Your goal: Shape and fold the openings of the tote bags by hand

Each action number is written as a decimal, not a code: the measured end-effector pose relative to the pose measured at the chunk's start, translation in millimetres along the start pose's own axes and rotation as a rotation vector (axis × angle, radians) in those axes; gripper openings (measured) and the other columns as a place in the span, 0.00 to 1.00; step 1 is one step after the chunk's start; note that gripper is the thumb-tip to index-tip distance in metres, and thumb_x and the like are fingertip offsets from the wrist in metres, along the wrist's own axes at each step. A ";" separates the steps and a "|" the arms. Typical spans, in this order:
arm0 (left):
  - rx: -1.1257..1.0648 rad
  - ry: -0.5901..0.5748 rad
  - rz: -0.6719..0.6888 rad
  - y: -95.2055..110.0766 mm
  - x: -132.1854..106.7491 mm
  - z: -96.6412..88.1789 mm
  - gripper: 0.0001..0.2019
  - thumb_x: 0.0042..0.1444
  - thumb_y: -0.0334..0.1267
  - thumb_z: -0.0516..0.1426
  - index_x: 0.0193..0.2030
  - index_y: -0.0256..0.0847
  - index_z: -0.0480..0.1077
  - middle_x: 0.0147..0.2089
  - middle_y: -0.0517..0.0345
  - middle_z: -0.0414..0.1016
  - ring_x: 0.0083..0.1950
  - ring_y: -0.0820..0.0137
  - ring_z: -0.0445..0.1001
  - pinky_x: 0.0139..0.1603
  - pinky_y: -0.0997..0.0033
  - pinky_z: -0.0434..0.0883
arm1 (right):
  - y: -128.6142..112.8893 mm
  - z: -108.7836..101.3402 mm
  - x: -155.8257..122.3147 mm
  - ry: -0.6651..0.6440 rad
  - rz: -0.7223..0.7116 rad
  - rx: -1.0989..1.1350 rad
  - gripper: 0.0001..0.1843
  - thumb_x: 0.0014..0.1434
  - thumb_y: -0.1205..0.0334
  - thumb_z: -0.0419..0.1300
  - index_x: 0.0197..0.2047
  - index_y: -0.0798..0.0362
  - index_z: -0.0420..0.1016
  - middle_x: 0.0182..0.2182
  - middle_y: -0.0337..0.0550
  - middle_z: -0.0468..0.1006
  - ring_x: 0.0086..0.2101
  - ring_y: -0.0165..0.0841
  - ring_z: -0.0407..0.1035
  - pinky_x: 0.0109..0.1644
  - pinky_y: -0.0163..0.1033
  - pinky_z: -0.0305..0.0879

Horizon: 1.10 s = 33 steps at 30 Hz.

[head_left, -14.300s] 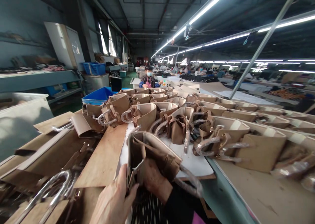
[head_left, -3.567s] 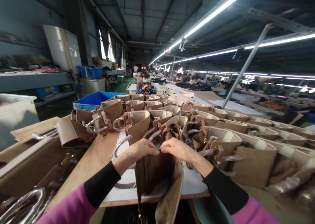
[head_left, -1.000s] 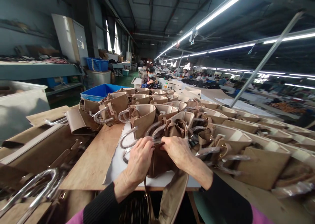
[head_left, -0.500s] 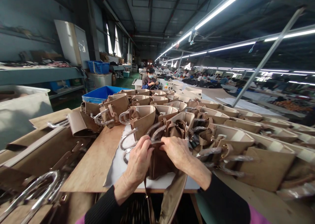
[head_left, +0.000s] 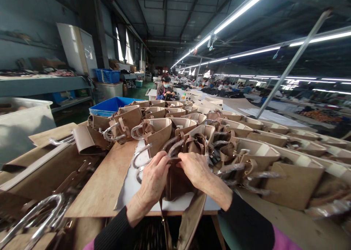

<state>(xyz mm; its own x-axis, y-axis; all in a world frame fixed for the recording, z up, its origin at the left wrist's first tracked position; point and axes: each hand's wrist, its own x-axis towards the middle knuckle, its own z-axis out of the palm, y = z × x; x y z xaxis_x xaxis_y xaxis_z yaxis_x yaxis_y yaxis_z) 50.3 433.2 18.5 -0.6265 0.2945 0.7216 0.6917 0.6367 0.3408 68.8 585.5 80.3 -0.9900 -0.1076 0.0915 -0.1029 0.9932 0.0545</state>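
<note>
A brown handbag (head_left: 179,182) stands at the front edge of the table, on white sheeting (head_left: 128,191). My left hand (head_left: 155,171) is closed on the left part of its top edge. The fingers of my right hand (head_left: 194,167) pinch the same edge a little further right. Below, a wide brown strap (head_left: 192,219) hangs over the table's edge between my forearms. Just behind my left hand are curved handles in clear plastic wrap (head_left: 141,156). What my fingertips press inside the bag's opening is hidden.
Rows of similar tan bags (head_left: 263,149) fill the table behind and to the right. More brown bags (head_left: 49,165) lie at the left beside a bare wooden board (head_left: 101,180). A blue bin (head_left: 109,105) stands beyond. A person (head_left: 166,89) sits further back.
Both hands keep their hold on the bag's top edge with hardly any movement. The whole view has shifted slightly.
</note>
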 end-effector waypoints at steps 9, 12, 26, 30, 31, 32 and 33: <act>-0.021 -0.112 -0.042 1.4 8.9 -3.8 0.08 0.55 0.25 0.50 0.36 0.41 0.65 0.47 0.57 0.71 0.42 0.70 0.73 0.40 0.72 0.70 | 1.1 0.9 0.0 0.011 0.003 0.003 0.07 0.64 0.59 0.56 0.38 0.49 0.75 0.33 0.44 0.79 0.35 0.41 0.74 0.32 0.37 0.58; -0.032 -0.132 -0.073 1.9 10.8 -5.0 0.09 0.53 0.24 0.50 0.37 0.41 0.64 0.45 0.57 0.71 0.41 0.69 0.73 0.39 0.71 0.70 | 1.0 1.6 0.1 0.013 0.013 0.002 0.07 0.63 0.59 0.56 0.38 0.48 0.75 0.33 0.44 0.79 0.36 0.40 0.74 0.32 0.37 0.58; -0.092 -0.033 -0.038 -2.4 4.7 1.3 0.09 0.54 0.24 0.51 0.37 0.42 0.67 0.48 0.58 0.69 0.42 0.72 0.73 0.40 0.75 0.71 | -0.2 0.4 -0.9 0.042 0.015 -0.015 0.06 0.63 0.59 0.58 0.36 0.48 0.75 0.32 0.44 0.80 0.35 0.42 0.75 0.31 0.37 0.59; -0.088 -0.074 -0.066 -1.7 6.4 -0.1 0.09 0.54 0.24 0.51 0.36 0.41 0.67 0.48 0.58 0.69 0.42 0.72 0.73 0.40 0.74 0.70 | 0.8 2.5 -0.4 0.047 0.010 -0.010 0.06 0.62 0.59 0.58 0.37 0.48 0.75 0.31 0.43 0.79 0.34 0.41 0.74 0.30 0.37 0.59; -0.086 -0.086 -0.075 -1.4 7.3 -0.7 0.08 0.54 0.24 0.51 0.36 0.41 0.67 0.48 0.58 0.69 0.42 0.72 0.73 0.39 0.73 0.70 | 1.1 3.1 -0.3 0.049 0.009 -0.009 0.06 0.63 0.59 0.58 0.37 0.48 0.75 0.31 0.42 0.79 0.33 0.41 0.74 0.30 0.37 0.59; -0.082 -0.099 -0.083 -0.7 8.7 -1.7 0.08 0.54 0.24 0.51 0.36 0.41 0.67 0.48 0.58 0.69 0.41 0.72 0.73 0.39 0.73 0.70 | 1.4 3.6 -0.4 0.050 0.007 -0.008 0.06 0.63 0.59 0.58 0.37 0.48 0.75 0.31 0.42 0.79 0.33 0.41 0.74 0.30 0.37 0.59; -0.075 -0.117 -0.090 0.3 10.8 -3.1 0.08 0.54 0.25 0.52 0.35 0.41 0.66 0.48 0.58 0.70 0.41 0.72 0.73 0.39 0.73 0.70 | 1.6 4.0 -0.4 0.050 0.006 -0.008 0.06 0.63 0.59 0.57 0.37 0.48 0.75 0.31 0.42 0.79 0.33 0.41 0.74 0.30 0.37 0.59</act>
<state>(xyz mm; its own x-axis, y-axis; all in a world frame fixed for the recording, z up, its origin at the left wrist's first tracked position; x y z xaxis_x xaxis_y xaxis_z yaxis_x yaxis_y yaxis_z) 44.9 434.3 28.3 -0.7216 0.3228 0.6125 0.6534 0.6101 0.4482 68.7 587.3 76.3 -0.9844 -0.1037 0.1419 -0.0958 0.9935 0.0615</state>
